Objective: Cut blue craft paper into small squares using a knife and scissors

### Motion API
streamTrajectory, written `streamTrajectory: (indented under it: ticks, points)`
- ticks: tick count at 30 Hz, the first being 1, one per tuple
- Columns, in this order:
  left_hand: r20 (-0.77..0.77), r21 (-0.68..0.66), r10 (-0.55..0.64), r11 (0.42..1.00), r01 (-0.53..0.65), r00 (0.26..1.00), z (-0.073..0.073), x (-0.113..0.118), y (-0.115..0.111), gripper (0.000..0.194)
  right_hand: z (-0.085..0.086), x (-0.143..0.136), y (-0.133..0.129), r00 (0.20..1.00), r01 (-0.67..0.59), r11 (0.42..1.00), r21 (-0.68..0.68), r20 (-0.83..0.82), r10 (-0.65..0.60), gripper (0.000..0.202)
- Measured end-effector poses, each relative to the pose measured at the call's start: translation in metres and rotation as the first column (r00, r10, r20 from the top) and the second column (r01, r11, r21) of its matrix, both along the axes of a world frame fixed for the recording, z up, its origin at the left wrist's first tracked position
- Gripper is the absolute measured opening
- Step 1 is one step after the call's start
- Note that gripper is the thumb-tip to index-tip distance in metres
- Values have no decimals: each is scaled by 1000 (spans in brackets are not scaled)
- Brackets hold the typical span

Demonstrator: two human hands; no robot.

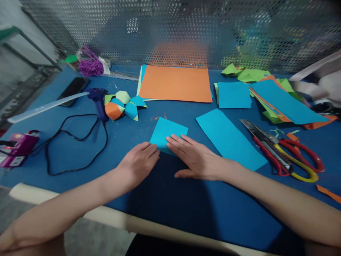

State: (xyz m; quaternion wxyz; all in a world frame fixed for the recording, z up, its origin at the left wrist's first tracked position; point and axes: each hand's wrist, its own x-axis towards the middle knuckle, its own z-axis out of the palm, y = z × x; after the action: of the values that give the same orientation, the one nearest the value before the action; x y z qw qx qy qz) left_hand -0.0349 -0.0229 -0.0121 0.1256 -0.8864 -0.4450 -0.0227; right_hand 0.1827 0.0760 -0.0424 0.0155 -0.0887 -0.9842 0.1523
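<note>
A small blue square of paper (pixel 167 128) lies flat on the blue table in front of me. My left hand (pixel 141 160) is closed at its lower left corner, fingers curled, with the thumb hidden underneath. Resting flat on the lower right of the same square is my right hand (pixel 192 156), its fingers stretched out and the thumb apart. A larger blue paper strip (pixel 229 138) lies to the right. Further right are red-and-yellow-handled scissors (pixel 295 156) beside a red box cutter (pixel 271 154).
Orange sheets (pixel 176 83) top a stack at the back, with blue squares (pixel 234 95) and a layered paper pile (pixel 287 101) to its right. Folded paper shapes (pixel 124 105), a glue gun (pixel 98 101) with a looping cord, a phone (pixel 73 91) and purple string (pixel 90 64) sit left.
</note>
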Motion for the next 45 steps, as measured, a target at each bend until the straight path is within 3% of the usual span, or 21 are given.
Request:
streamTrajectory:
  ticks: [9, 12, 17, 20, 25, 29, 36, 45]
  points:
    - [85, 18, 62, 998, -64, 994, 1, 6, -1, 25, -4, -2, 0, 1000, 0, 1000, 25, -10, 0, 95]
    - [148, 6, 88, 996, -90, 985, 2, 13, -5, 31, -5, -2, 0, 1000, 1, 1000, 32, -11, 0, 96]
    - [234, -100, 82, 993, -60, 969, -1, 27, -13, 39, -8, -2, 0, 999, -6, 1000, 29, -32, 7, 94]
    - [213, -107, 96, 991, -75, 972, -8, 33, -17, 43, -9, 1, -1, 998, -6, 1000, 27, -64, 8, 92]
    - [160, -7, 92, 996, -92, 983, -18, 36, -19, 45, -3, 3, -1, 999, 7, 1000, 0, -45, -7, 93]
    - [192, -49, 106, 994, -98, 976, -23, 36, -19, 49, 2, 1, -1, 999, 29, 999, -35, -27, -30, 93]
    - [227, -136, 137, 985, -108, 964, -25, 36, -18, 53, -1, -3, -1, 998, 59, 998, -4, -24, -59, 97]
    - [249, -42, 164, 986, -159, 954, -26, 40, -28, 56, -8, 1, -2, 999, 33, 996, 86, -23, -31, 98]
